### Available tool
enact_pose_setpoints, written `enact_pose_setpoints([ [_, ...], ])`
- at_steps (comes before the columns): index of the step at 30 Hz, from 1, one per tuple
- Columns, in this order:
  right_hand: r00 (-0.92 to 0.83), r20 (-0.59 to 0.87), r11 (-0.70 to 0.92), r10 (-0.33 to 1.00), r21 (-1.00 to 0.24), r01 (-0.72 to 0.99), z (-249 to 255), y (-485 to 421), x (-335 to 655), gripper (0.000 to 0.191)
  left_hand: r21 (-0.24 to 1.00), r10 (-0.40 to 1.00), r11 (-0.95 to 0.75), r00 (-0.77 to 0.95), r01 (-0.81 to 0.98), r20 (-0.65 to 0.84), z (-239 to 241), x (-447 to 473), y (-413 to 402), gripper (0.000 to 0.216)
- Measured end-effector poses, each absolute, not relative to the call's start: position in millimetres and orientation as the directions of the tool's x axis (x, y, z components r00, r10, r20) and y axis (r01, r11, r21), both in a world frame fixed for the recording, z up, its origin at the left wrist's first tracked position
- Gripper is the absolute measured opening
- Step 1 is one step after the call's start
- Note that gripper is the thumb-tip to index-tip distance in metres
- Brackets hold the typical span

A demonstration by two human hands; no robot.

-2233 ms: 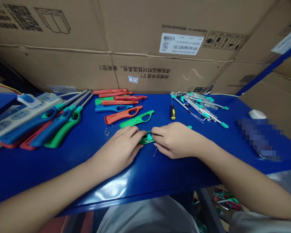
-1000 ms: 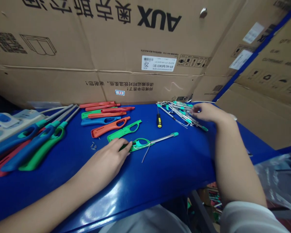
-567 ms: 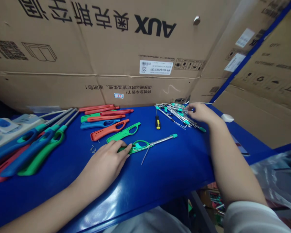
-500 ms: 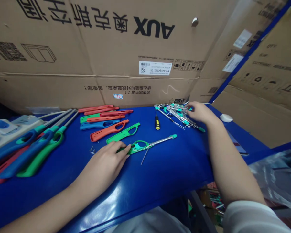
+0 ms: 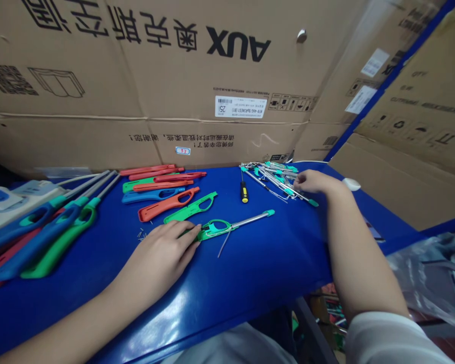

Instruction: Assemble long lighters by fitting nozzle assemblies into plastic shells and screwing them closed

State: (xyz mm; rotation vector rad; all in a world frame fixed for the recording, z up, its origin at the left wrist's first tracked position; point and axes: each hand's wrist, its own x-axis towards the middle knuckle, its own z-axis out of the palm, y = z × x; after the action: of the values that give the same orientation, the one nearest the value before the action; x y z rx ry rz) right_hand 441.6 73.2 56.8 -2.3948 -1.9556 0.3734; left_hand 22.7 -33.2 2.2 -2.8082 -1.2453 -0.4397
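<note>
My left hand (image 5: pixel 170 245) is closed over the handle end of an open green lighter half (image 5: pixel 216 229), which lies on the blue table. From that half a metal tube (image 5: pixel 250 219) with a teal tip runs right, and a thin wire hangs below it. At the right end of a pile of metal lighter rods (image 5: pixel 275 177) with teal parts and white wires, my right hand (image 5: pixel 313 182) has its fingers curled together. What is between those fingers cannot be made out. A loose green handle half (image 5: pixel 191 207) lies just beyond my left hand.
A black-and-yellow screwdriver (image 5: pixel 244 193) lies below the rod pile. Red, orange, blue and green handle halves (image 5: pixel 163 196) are spread at the back. Whole lighters (image 5: pixel 56 242) and a white power strip (image 5: pixel 26 199) sit at left, small screws (image 5: pixel 141 235) nearby. Cardboard (image 5: pixel 197 101) walls the back.
My right hand has shifted a little right and toward me at the edge of the rod pile. My left hand stays on the green lighter half.
</note>
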Motion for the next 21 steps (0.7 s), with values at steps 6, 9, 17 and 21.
enact_pose_setpoints([
  [6, 0.169, -0.129, -0.188, 0.977, -0.150, 0.971, 56.0, 74.3, 444.5, 0.011, 0.131, 0.717, -0.689, 0.642, 0.713, 0.272, 1.9, 22.8, -30.6, 0.039],
  [9, 0.101, 0.054, -0.086, 0.993, -0.227, 0.970, 60.2, 74.4, 432.1, 0.007, 0.228, 0.733, -0.676, 0.608, 0.700, 0.306, 2.9, 24.4, -30.0, 0.041],
  [17, -0.368, 0.268, 0.400, 0.890, -0.846, 0.352, 40.9, 28.0, 292.8, 0.030, 0.554, 0.802, -0.597, 0.413, 0.580, 0.432, 1.2, 33.7, -34.5, 0.047],
  [21, -0.481, 0.160, 0.288, 0.862, -0.935, 0.207, 22.8, -3.8, 247.3, 0.033, 0.677, 0.805, -0.589, 0.388, 0.440, 0.448, 1.7, 37.0, -36.6, 0.043],
])
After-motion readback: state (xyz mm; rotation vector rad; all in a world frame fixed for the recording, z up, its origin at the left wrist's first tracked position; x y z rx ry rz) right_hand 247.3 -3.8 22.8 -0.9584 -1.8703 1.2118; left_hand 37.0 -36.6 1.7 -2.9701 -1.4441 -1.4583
